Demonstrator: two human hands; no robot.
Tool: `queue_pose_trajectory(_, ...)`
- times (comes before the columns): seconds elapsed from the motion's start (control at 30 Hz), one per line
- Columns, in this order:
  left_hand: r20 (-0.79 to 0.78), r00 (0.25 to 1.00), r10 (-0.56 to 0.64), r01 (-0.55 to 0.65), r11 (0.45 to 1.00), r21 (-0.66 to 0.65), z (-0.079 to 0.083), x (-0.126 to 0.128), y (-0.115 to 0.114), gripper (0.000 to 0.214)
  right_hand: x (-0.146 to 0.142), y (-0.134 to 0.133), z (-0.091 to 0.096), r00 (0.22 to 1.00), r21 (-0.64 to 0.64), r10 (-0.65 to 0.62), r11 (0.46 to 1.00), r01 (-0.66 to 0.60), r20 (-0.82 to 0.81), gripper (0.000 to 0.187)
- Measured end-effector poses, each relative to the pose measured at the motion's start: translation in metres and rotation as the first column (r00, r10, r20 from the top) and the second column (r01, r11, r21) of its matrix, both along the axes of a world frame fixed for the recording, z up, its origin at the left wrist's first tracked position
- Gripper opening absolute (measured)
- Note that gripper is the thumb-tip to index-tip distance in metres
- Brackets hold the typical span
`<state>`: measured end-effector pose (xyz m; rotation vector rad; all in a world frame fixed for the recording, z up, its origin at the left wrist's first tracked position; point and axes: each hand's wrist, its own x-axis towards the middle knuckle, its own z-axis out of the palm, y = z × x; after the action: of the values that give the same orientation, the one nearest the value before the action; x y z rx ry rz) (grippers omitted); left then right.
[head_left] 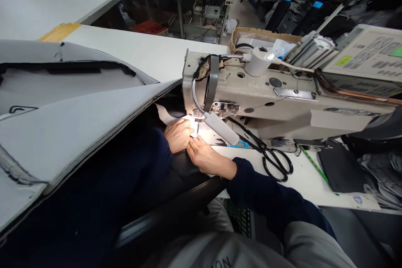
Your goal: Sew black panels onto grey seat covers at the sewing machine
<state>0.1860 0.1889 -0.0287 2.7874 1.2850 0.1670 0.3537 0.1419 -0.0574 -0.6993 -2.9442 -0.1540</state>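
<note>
left hand (177, 135) sits knuckles-up just left of the needle (196, 126), fingers bent and held together, tips on the white piece (166, 116). whether they pinch the piece or only press on it cannot be told from this view. to the left of this hand, a large grey panel (78, 134) rises in a fold and spreads away across the counter (141, 50).

between the two hands and below them lies the black fabric (184, 167), running from the person's lap up toward the needle. its long axis points away from the body, in line with the fingers of both hands.

right hand (209, 157) lies flat on that fabric, fingers straight and side by side, not gripping, tips just short of the needle. the needle is ahead of both hands, slightly right of the left hand and slightly left of the right hand; the left hand is the nearer.

just beyond the right hand's fingertips hangs the lamp (221, 129) of the sewing machine (266, 100). right of the right hand, well apart from it, black scissors (278, 161) lie on the counter, blades pointing back toward the needle.
</note>
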Motion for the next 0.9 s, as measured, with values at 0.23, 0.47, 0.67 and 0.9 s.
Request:
queue_pose_trajectory(0.23,-0.08,0.997,0.01,-0.01,1.0,0.003,0.0,0.007,-0.01,0.02,0.002,0.004,-0.004,0.996,-0.017,0.073,0.997,-0.074,-0.057,0.031)
queue_pose_trajectory(0.47,-0.061,0.998,-0.021,0.027,0.994,0.105,-0.007,0.006,-0.008,0.015,0.01,0.014,0.013,0.996,-0.246,0.027,0.968,-0.046,-0.079,0.026)
queue_pose_trajectory(0.67,-0.036,0.997,-0.062,0.069,0.973,0.219,-0.019,0.0,-0.003,0.017,0.011,0.002,0.044,0.997,-0.416,-0.002,0.909,-0.031,-0.079,0.041)
queue_pose_trajectory(0.9,0.07,0.986,-0.15,0.134,0.972,0.193,-0.019,-0.009,0.012,0.025,0.019,0.009,0.042,0.999,-0.506,0.024,0.863,0.002,0.045,0.055)
